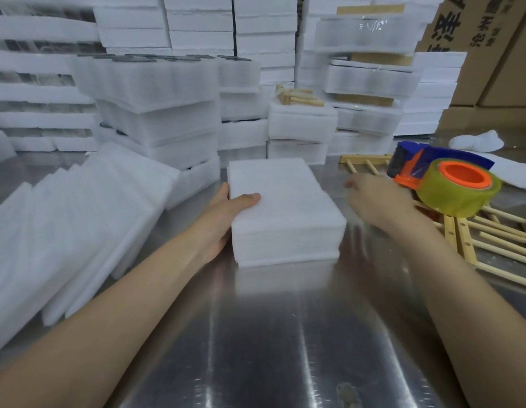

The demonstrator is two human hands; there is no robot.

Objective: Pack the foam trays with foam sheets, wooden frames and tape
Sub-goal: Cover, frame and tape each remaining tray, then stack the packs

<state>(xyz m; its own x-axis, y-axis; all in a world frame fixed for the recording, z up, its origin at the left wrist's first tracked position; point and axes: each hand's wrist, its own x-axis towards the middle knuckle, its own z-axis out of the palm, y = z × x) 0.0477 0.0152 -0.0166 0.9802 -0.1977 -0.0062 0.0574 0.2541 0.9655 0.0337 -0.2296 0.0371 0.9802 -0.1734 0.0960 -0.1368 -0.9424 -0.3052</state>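
Foam stack (285, 207): long axis pointed to the table (255, 334) far edge. The left hand (226, 213) gripped its left side, thumb on top. Right hand (379, 201) was motion-blurred, grip indeterminable.

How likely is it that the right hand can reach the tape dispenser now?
Probably yes. The right hand is beside the tape dispenser, seems empty, and nothing stands between them. It lies uncovered on wooden frames.

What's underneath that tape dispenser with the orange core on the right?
The tape dispenser rests on wooden frames with round dowels, spread on the metal table. The parts directly beneath the roll are covered, so how they lie there cannot be seen.
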